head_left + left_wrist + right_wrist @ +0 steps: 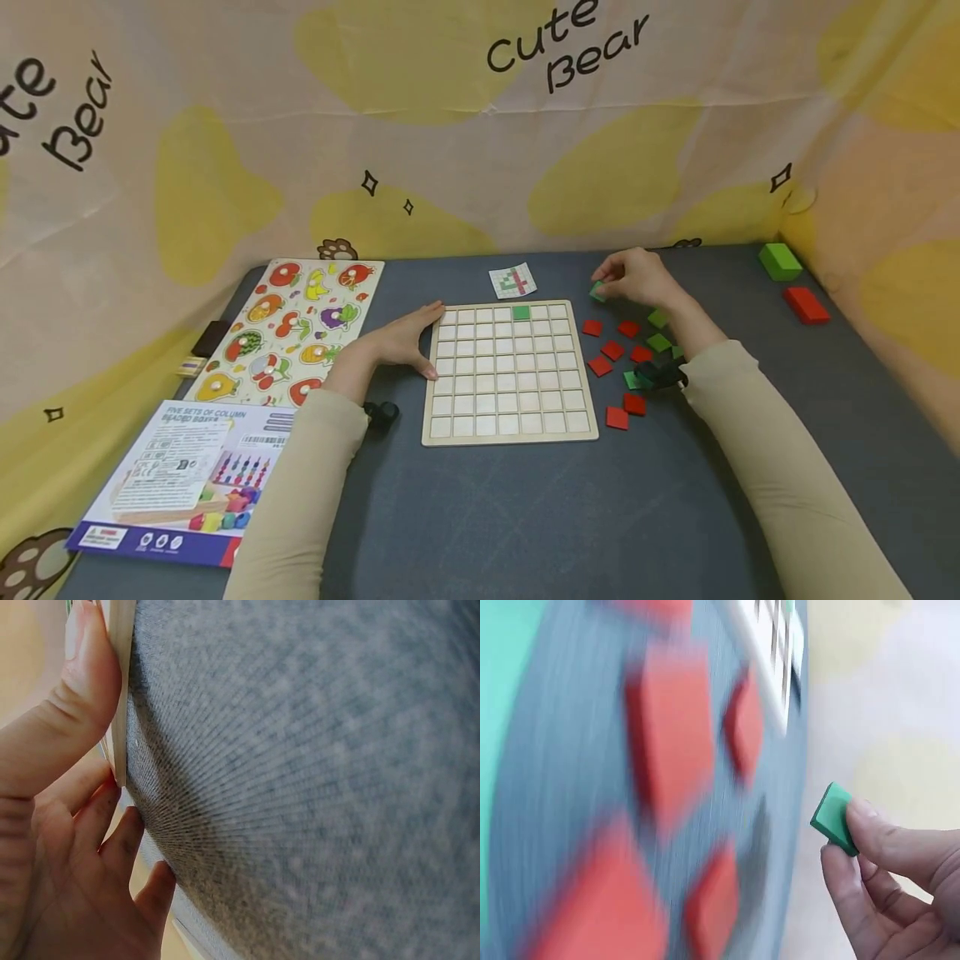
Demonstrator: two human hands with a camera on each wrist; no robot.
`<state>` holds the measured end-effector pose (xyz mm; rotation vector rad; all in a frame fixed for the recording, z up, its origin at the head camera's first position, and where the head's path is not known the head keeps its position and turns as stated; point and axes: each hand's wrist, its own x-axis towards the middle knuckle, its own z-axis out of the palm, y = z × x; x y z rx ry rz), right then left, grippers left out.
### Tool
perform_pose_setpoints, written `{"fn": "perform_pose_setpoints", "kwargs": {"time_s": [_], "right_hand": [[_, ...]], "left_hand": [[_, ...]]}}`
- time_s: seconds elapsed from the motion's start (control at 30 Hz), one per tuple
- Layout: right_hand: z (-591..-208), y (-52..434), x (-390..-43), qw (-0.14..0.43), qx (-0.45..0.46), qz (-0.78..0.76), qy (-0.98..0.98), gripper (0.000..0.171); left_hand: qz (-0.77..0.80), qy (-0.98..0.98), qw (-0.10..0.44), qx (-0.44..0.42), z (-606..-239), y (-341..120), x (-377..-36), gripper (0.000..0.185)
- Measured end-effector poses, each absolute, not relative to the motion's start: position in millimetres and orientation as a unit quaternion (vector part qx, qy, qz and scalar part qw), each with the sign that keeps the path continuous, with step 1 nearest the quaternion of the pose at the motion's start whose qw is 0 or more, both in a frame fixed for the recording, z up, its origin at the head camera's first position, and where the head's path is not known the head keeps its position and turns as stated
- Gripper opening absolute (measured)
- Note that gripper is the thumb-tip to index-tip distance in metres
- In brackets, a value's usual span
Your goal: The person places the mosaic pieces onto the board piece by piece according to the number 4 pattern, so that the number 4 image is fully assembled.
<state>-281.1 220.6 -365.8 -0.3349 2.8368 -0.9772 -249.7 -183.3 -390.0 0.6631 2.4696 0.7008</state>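
**Green tile held right of the board**

While the left hand point(401, 337) rests with straight fingers against the grid board point(510, 372) and its left edge, the right hand point(637, 279) pinches a green tile point(834, 818) above the table point(525, 517), just right of the board's top corner; the board lies leftward.

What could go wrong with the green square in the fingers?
The right hand pinches the green tile only by its edges, above the table, so it might slip and fall among the loose red tiles. The left hand only rests against the grid board, so a bump could perhaps shift it and the placed green tile.
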Motion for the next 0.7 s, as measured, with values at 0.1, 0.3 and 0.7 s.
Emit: {"fn": "perform_pose_setpoints", "kwargs": {"time_s": [0.1, 0.3, 0.7], "right_hand": [[-367.0, 189.9, -278.8, 0.077, -0.133, -0.350, 0.924, 0.022], [-367.5, 143.3, -272.5, 0.095, -0.177, -0.381, 0.902, 0.022], [-375.3, 98.9, -273.6, 0.091, -0.243, -0.369, 0.892, 0.013]], "left_hand": [[0.250, 0.907, 0.243, 0.236, -392.3, -182.8, -250.9, 0.119], [0.233, 0.913, 0.233, 0.238, -393.7, -181.3, -252.4, 0.117], [0.241, 0.912, 0.238, 0.230, -391.0, -180.2, -248.3, 0.117]]}}
